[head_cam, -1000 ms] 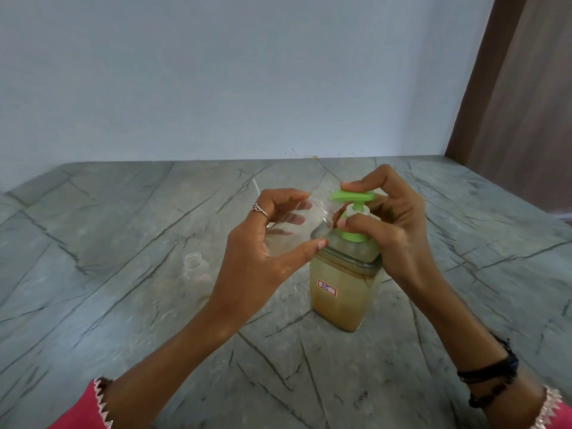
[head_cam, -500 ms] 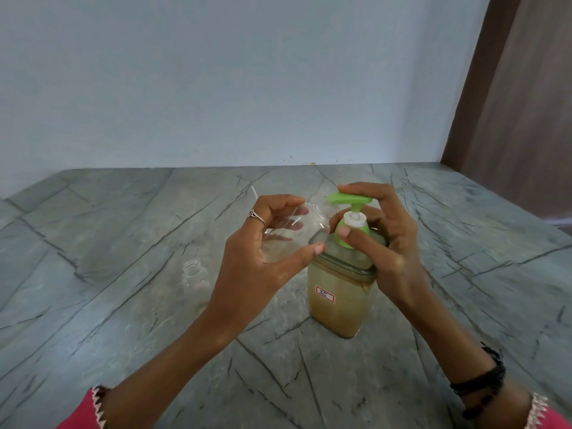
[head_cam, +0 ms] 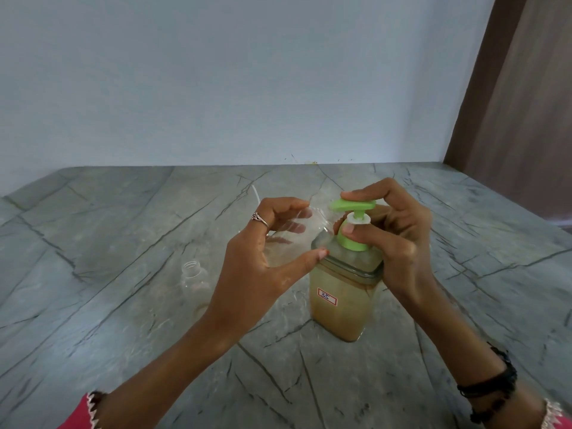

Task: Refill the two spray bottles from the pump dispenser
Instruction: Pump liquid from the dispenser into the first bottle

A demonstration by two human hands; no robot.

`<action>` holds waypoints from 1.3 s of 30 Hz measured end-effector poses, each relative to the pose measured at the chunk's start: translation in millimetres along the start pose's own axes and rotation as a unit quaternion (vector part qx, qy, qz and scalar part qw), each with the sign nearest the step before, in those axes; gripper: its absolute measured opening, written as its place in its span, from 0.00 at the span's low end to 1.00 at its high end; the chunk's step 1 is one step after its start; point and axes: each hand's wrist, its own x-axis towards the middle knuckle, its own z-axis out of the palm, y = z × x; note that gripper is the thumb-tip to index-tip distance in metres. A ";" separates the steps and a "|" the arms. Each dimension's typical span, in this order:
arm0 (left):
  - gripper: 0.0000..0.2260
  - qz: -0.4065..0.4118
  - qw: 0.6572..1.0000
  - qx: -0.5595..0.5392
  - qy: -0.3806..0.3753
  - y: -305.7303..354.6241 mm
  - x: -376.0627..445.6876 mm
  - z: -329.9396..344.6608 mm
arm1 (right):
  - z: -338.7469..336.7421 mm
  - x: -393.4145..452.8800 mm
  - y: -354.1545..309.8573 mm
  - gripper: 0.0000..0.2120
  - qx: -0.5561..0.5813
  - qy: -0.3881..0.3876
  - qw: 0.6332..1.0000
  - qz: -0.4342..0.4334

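**Filling a clear bottle at the green pump**

We work on a grey marble-patterned tabletop (head_cam: 123, 243) that runs back to a pale blue wall (head_cam: 216, 88), with a brown wooden panel (head_cam: 520, 103) at the right edge.

The largest of our things is the pump dispenser (head_cam: 343, 292), a square clear bottle of tan liquid standing upright near the middle of the tabletop. On its front we read a small white label with a red border (head_cam: 327, 296), handwritten with what looks like "35". Its green pump head (head_cam: 353, 205) sits on top.

Our right hand (head_cam: 399, 243) wraps the dispenser's neck, with the thumb against the green collar and a finger resting on the pump head. Our left hand (head_cam: 263, 252) curls round a clear spray bottle (head_cam: 294, 230), held tilted in the air with its mouth just beside the pump's spout.

The second spray bottle (head_cam: 193, 280), uncapped, stands on the tabletop to the left, partly behind our left wrist.

Smallest, a silver ring (head_cam: 258, 218) sits on a left finger, and black bands (head_cam: 492, 388) circle our right wrist.
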 end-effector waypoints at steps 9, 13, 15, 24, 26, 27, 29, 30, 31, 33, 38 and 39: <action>0.20 0.000 1.000 -0.006 0.005 1.7 0.7 -1.6 | 0.4 -3.9 2.2 0.14 -0.033 -0.016 0.999 -0.020; 0.20 0.001 1.000 -0.005 0.004 2.3 1.1 -1.7 | -0.5 -3.4 2.8 0.14 -0.030 -0.020 0.999 -0.017; 0.20 0.000 1.000 -0.006 0.003 2.4 1.1 -1.7 | -0.9 -2.2 2.4 0.14 -0.024 -0.020 0.999 -0.017; 0.21 -0.006 1.000 -0.004 -0.003 0.2 0.4 -0.2 | 0.5 6.1 -4.5 0.15 -0.030 -0.014 0.999 -0.005; 0.20 -0.004 1.000 -0.005 -0.004 -0.4 0.3 -0.1 | -0.3 5.8 -4.6 0.17 -0.034 -0.009 0.999 -0.008; 0.20 -0.001 1.000 -0.001 -0.004 -0.4 0.4 -0.3 | 0.0 4.9 -4.3 0.15 -0.034 -0.011 0.999 -0.011; 0.20 -0.002 1.000 -0.002 -0.003 0.0 0.7 -1.0 | 0.3 2.4 -2.8 0.12 -0.033 -0.018 0.999 -0.014; 0.20 -0.004 1.000 -0.007 -0.001 0.1 0.8 -1.4 | 0.1 1.4 -1.9 0.12 -0.033 -0.021 0.999 -0.015; 0.20 -0.006 1.000 -0.009 0.000 0.0 0.7 -1.8 | -0.3 0.7 -0.6 0.12 -0.034 -0.021 0.999 -0.016; 0.20 -0.005 1.000 -0.008 0.001 0.2 0.9 -2.1 | -0.2 0.2 0.5 0.13 -0.035 -0.024 0.999 -0.020; 0.20 -0.004 1.000 -0.014 0.002 0.6 0.6 -2.0 | -0.8 0.0 2.0 0.13 -0.045 -0.025 0.998 -0.025; 0.20 -0.004 1.000 -0.015 0.002 0.4 0.5 -2.1 | -1.0 0.1 2.4 0.13 -0.046 -0.025 0.998 -0.025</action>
